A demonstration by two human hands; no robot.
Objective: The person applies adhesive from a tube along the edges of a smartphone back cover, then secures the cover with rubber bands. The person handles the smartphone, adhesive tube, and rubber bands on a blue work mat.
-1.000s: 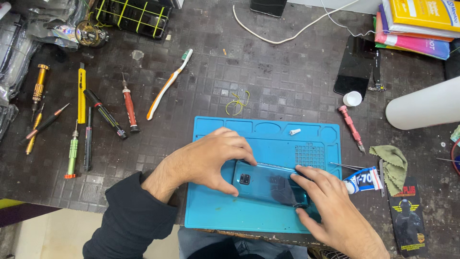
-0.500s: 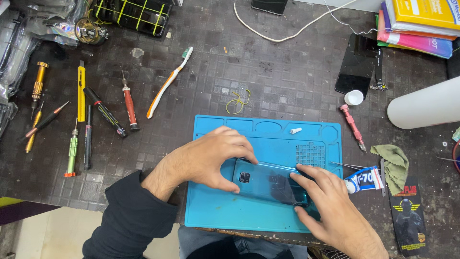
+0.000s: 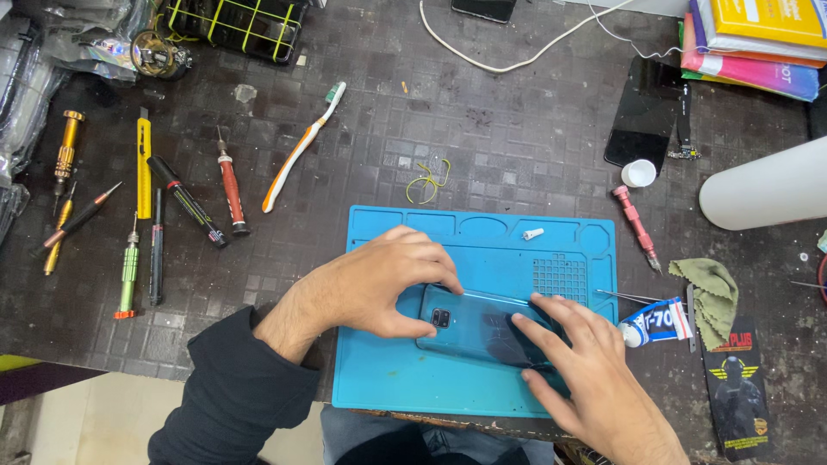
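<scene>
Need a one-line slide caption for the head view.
Both hands, left hand and right hand, press a teal phone, back up, on a blue work mat.
</scene>
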